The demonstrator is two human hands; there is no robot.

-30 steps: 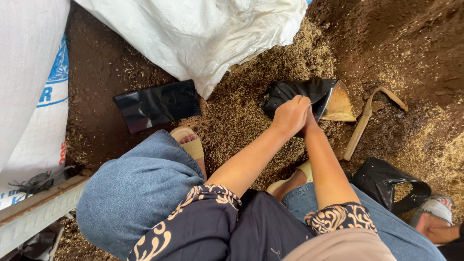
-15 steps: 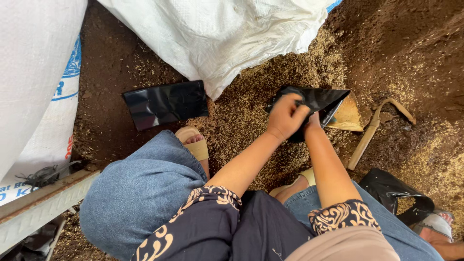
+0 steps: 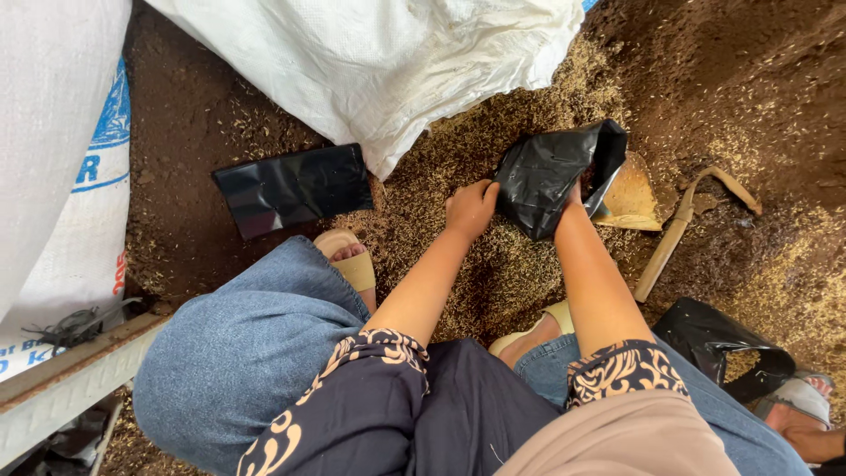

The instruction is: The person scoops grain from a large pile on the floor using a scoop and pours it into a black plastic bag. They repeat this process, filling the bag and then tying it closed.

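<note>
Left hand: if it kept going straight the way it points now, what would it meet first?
The left hand points up-frame, already touching the black plastic bag. Straight on lies husk-strewn ground, then likely the white sack; depth is unclear.

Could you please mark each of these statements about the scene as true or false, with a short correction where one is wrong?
1. Both hands hold a black plastic bag. True: the left hand grips its near edge and the right hand is at its other side.
2. A second black bag lies flat on the soil to the left. True.
3. The hoe is in the right hand. False: it lies on the ground beside the held bag, untouched.
4. The big white sack lies under the person's knees. False: it lies beyond the hands, at the top of the view.
5. The person is barefoot. False: a tan sandal shows on one foot.
</note>
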